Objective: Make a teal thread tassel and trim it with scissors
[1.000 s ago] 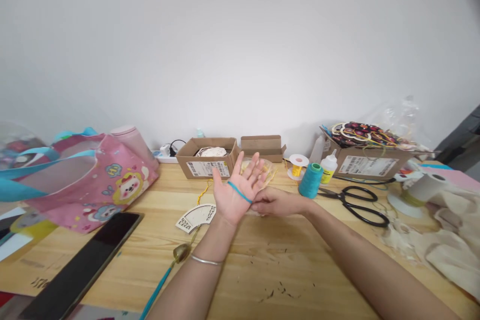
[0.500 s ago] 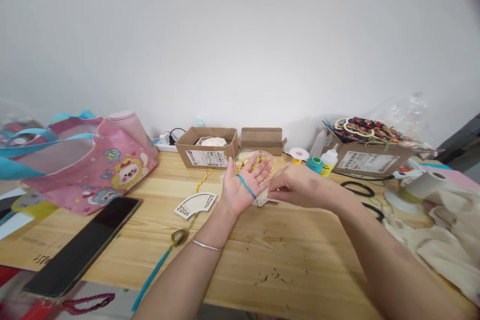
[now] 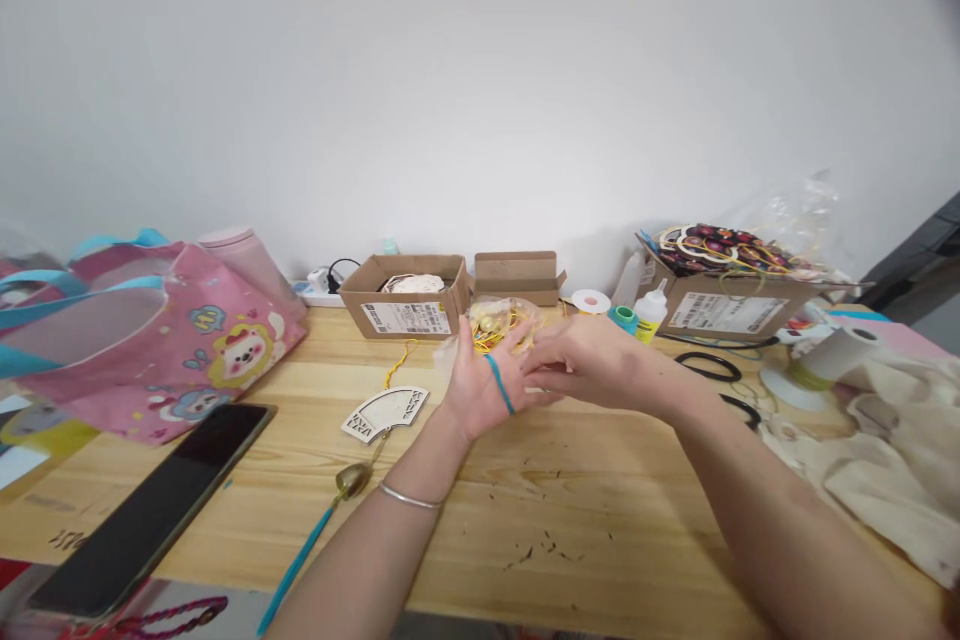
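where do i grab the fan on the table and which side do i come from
I'd grip the fan across its left end, from above and the left. It lies flat, with the yellow cord at its outer curve and the bell on a string below its inner curve, so the left end looks free. The left hand is close to its right end.

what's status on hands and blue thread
Left hand open, blue thread across it. Right hand partly in front, grip unclear. Fan-shaped piece lies left.

Two hands [image 3: 489, 392] [image 3: 596, 360], three boxes [image 3: 456, 312] [image 3: 516, 272] [image 3: 686, 308], one phone [image 3: 161, 510].
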Available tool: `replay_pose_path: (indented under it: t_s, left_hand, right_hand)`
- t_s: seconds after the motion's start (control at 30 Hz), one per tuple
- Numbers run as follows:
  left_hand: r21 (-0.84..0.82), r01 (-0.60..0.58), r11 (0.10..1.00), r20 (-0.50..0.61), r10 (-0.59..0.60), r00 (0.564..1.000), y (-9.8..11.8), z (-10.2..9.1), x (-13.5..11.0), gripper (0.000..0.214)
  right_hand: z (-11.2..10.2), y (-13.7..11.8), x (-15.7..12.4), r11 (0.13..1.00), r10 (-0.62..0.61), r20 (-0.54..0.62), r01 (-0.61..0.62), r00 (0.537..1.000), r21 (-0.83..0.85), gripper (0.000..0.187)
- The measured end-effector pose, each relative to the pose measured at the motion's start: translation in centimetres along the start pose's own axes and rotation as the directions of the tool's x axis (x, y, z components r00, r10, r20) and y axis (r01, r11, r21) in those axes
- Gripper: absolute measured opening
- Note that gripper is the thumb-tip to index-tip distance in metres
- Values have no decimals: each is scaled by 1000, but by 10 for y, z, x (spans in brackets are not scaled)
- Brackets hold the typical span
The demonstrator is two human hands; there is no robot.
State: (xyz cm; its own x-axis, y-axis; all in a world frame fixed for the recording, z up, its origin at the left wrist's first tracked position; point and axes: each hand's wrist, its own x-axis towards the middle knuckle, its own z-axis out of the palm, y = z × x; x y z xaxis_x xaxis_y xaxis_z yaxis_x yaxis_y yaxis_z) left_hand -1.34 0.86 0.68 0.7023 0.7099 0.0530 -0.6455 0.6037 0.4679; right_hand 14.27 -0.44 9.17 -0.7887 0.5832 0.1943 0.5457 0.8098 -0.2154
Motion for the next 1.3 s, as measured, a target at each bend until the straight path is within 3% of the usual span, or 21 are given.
replay_pose_path:
  t_s: [0.13,0.3,0.53,0.7,0.8,0.87,0.9,0.97,1.03,1.13,1.3]
  left_hand:
    - [95,149,984,22,-152,988,-11,3,0,92]
    - [266,258,929,23,-273,962,-17,6,-2,101]
    - [384,266,884,77,-317,945,-11,13,-6,97]
    - [421,328,846,118,-410,904,-5,14,-13,99]
    - [278,241,930,143,-288,947,0,6,-17,105]
    - [159,52,986,93,-68,993,4,2,-16,98]
    - [114,-74,991,52,68,996,6,1,-15,92]
    - [57,-318,947,-31,320,947,12,2,-12,81]
    - [23,-461,887,-110,461,881,16,6,-7,74]
    - [6,-507,862,-206,497,843,17,11,-2,69]
    - [14,-483,876,-196,476,857,11,9,1,66]
  right_hand:
    - [9,8,6,1000,1,-112,-1,994,-6,12]
    - [19,14,14,1000,-8,-112,8,994,2,13]
    - [31,27,17,974,88,-17,-83,996,213,23]
    - [47,41,19,852,35,122,-93,992,516,30]
    - [57,44,20,812,25,148,-106,989,573,24]
    - [63,44,21,832,20,145,-97,989,547,22]
    - [66,42,22,845,12,145,-88,989,527,22]
    - [68,38,23,878,-13,169,-69,986,474,21]
    - [66,32,23,920,-34,188,-42,982,389,20]
    - [56,22,21,978,-36,165,0,986,210,20]
    - [41,15,17,998,61,160,-63,985,8,21]
